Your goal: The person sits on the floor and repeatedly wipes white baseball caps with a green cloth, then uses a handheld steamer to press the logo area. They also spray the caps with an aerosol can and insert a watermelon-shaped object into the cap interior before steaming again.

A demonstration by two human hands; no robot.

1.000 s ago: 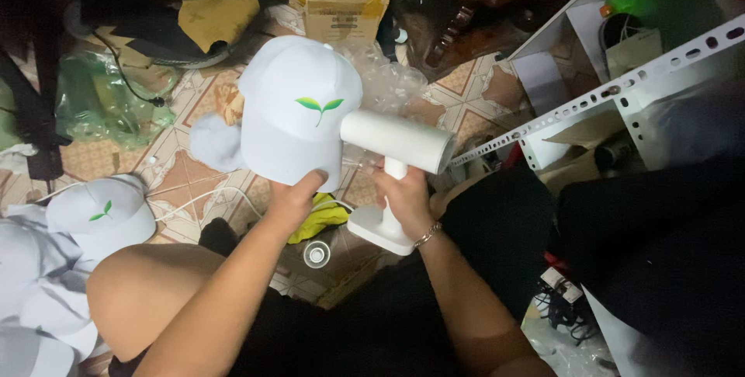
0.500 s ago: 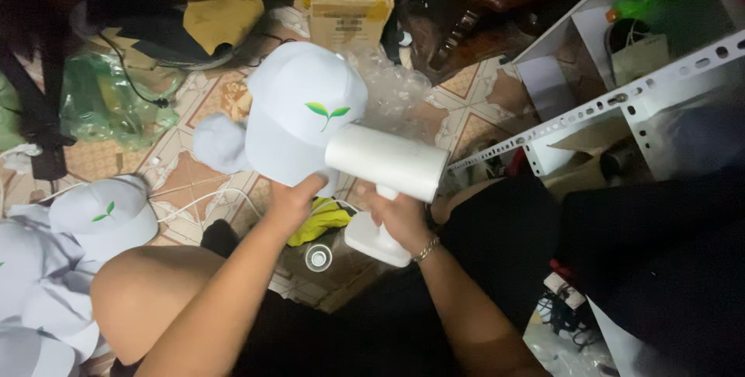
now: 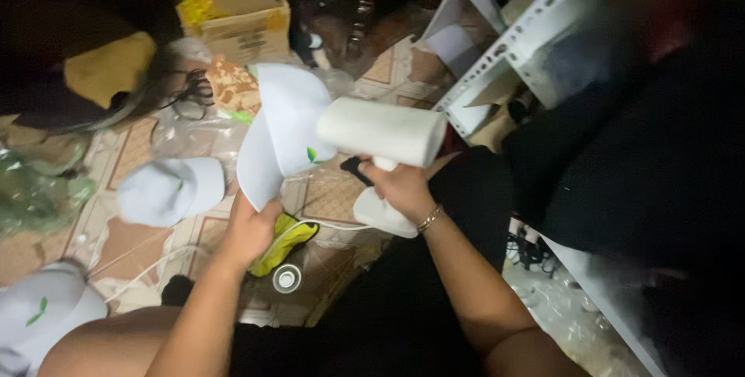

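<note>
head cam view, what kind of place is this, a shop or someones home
Probably a cramped home workroom or storeroom, not a shop floor: patterned tiled floor crowded with white caps, a cardboard box and a white metal shelving rack.

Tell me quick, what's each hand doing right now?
Left hand: closed on the brim of the white cap.
Right hand: closed around the handle of the white handheld steamer.

Below you: dim room with a patterned brown-and-cream tiled floor (image 3: 334,194); a white perforated metal shelf frame (image 3: 516,43) stands at your right; a brown cardboard box (image 3: 244,24) lies ahead.
</note>
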